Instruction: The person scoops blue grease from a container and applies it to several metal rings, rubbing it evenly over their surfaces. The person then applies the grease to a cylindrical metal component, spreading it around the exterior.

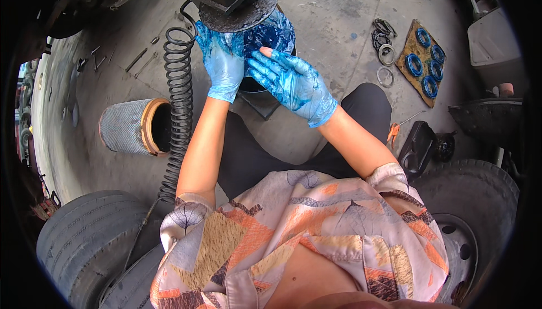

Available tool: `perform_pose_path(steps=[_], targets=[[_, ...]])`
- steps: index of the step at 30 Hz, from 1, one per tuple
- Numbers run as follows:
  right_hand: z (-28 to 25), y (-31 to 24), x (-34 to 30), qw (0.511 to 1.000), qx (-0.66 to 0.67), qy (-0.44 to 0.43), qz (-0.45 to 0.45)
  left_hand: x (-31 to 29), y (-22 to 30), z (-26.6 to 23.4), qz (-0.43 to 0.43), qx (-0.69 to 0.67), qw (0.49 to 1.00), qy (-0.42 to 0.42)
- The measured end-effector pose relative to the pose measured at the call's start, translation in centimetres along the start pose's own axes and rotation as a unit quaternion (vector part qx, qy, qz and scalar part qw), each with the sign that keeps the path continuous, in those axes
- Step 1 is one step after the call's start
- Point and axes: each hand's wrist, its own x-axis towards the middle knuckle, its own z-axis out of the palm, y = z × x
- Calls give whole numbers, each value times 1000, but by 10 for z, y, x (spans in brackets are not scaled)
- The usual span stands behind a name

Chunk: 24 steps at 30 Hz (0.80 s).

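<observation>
Both my hands wear thin light-blue gloves smeared with dark blue grease. My left hand is raised with its fingers stretched away from me; some fingertips are hidden at the rim of a dark round plate. Flat and palm up, my right hand lies just right of it, with nothing in its fingers. One bare fingertip pokes through that glove. Behind and between the hands is a thick mass of blue grease, in or over a dark container that my hands partly cover.
A black coiled hose runs beside my left arm. To its left lies a cylindrical filter. Blue-greased rings rest on cardboard at right, near loose metal rings. Large tyres flank me; an orange-handled screwdriver lies right.
</observation>
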Motion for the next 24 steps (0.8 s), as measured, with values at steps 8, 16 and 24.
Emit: perform_pose_path(steps=[8,16,24], targets=[[-32,6,-43,985,-154,-1,-72,0,1,0,5,24,999,28],[-33,-40,-57,865,-470,16,-175,-1,2,0,-4,-8,1000,28],[-4,-57,-32,799,-589,27,-119,1,3,-6,-40,-54,998,-22]])
